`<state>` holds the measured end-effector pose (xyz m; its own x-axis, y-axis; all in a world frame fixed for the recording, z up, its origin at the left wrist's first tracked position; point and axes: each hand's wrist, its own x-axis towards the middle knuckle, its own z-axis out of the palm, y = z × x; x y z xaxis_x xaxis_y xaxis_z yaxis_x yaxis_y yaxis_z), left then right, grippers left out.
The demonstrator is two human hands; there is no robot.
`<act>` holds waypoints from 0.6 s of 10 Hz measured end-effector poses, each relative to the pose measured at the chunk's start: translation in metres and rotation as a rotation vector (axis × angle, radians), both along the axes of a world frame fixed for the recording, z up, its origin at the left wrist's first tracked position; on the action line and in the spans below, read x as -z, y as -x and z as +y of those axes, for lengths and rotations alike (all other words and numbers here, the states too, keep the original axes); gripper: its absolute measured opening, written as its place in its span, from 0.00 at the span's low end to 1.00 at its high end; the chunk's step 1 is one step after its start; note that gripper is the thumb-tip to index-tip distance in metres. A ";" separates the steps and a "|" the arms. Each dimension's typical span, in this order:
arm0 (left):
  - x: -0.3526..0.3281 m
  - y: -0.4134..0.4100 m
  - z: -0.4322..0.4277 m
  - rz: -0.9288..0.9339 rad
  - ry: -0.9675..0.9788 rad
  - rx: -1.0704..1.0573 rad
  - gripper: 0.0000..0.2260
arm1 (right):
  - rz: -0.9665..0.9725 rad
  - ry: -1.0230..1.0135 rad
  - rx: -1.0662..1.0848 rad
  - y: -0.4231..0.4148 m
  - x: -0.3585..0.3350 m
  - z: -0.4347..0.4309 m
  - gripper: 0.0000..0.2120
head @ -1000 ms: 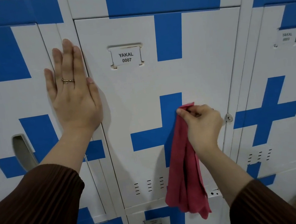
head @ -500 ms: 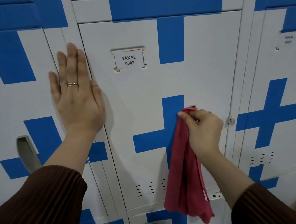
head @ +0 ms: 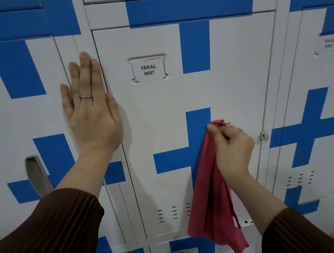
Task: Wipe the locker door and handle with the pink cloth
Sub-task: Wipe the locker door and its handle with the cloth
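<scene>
Head view looks at a wall of white lockers marked with blue crosses. The locker door (head: 160,116) in the middle carries a label (head: 148,70) reading "YAKAL 0007" and is closed. The left hand (head: 92,115) lies flat with its fingers straight and close together. It presses on the frame strip at the door's left edge, and its thumb side reaches onto the door itself. A thin ring (head: 85,97) sits on one finger.

The right hand (head: 233,149) is at the door's right-middle, its fingers curled and pinching the top of the pink cloth (head: 212,201) against the thumb. The pinched end is held at the top of the handle (head: 222,120). Only a small grey corner of the handle shows above the cloth, and the hand hides the rest. From the hand the cloth hangs in long folds in front of the door, across the blue cross. Its lower end passes the door's bottom edge and overlaps the locker below.

A small metal hasp (head: 264,135) sits on the frame just right of the hand. Vent slots (head: 174,212) are cut low in the door, left of the cloth. Both forearms wear brown ribbed sleeves (head: 38,238).
</scene>
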<state>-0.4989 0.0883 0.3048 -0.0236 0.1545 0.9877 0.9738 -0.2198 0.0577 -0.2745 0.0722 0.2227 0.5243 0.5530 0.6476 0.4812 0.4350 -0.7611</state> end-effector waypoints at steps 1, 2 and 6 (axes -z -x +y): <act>0.000 0.000 0.001 0.000 -0.003 -0.001 0.25 | -0.132 0.030 0.005 0.002 0.035 -0.009 0.11; 0.000 0.000 0.000 -0.002 0.003 0.001 0.25 | -0.218 0.081 0.007 -0.002 0.039 -0.013 0.11; 0.000 0.001 0.001 0.007 -0.004 0.009 0.24 | -0.145 0.061 -0.035 0.005 0.040 -0.018 0.07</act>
<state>-0.5000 0.0893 0.3052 -0.0158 0.1506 0.9885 0.9722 -0.2288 0.0504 -0.2799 0.0543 0.1823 0.4071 0.6097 0.6801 0.5735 0.4089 -0.7099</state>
